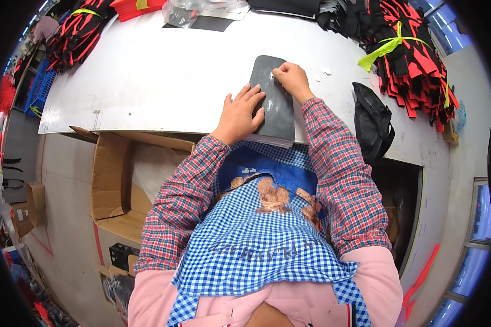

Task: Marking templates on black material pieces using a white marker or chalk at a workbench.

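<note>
A dark grey panel (pixel 273 120), rounded at its far end, lies on the white table on top of a stack with pale layered edges at the near end. My left hand (pixel 241 113) rests on its left edge, fingers spread flat. Near the far right part of the panel, my right hand (pixel 293 82) is closed in a pinch on a small white piece, mostly hidden by the fingertips. Whitish marks show on the panel below that pinch. A few small white pieces (pixel 325 71) lie on the table just right of my right hand.
Tied bundles of black and red strips stand at the back right (pixel 403 54) and back left (pixel 79 32). A black fabric item (pixel 372 122) lies at the table's right edge. Clear plastic (pixel 196 11) sits at the back. Below the front edge is an open cardboard box (pixel 110 182).
</note>
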Demonstrator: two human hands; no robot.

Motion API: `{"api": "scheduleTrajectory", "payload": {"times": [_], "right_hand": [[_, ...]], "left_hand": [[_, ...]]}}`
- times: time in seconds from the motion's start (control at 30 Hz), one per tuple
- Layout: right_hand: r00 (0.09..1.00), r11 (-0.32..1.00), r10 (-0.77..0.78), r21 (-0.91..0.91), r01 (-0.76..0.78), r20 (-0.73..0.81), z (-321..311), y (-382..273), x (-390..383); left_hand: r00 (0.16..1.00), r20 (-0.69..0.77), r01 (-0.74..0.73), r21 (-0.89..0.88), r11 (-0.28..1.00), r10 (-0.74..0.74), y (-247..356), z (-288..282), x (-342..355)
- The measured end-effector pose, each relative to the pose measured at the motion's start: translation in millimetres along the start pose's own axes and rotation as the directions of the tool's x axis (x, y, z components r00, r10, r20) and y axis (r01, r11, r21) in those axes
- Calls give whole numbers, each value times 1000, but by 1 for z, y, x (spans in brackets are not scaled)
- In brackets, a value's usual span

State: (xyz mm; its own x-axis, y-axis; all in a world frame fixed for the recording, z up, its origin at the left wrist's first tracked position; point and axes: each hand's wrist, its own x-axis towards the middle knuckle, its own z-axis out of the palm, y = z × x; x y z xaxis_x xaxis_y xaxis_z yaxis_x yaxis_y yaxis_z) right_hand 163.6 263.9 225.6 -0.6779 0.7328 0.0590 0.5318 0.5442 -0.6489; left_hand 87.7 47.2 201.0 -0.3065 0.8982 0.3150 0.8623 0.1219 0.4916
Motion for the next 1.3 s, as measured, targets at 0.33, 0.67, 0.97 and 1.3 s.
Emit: {"api": "scheduleTrajectory", "payload": {"times": [0.33,0.67,0.97,1.3], "right_hand": [[964,990,-20,127,55,-264,3,-6,-65],[957,927,45,369,67,-287,1,3,-78],[974,896,-19,429,117,-225,-5,20,-94],[954,143,286,980,-138,93,-63,15,-146]], "left_hand": [[996,-77,-43,-1,999,42,-9,8,-2],[995,-81,-72,-84,994,65,-7,8,-4],[949,-315,-99,-240,966,19,-3,-7,-5],[999,0,46,-294,955,-48,27,-23,-10]]}}
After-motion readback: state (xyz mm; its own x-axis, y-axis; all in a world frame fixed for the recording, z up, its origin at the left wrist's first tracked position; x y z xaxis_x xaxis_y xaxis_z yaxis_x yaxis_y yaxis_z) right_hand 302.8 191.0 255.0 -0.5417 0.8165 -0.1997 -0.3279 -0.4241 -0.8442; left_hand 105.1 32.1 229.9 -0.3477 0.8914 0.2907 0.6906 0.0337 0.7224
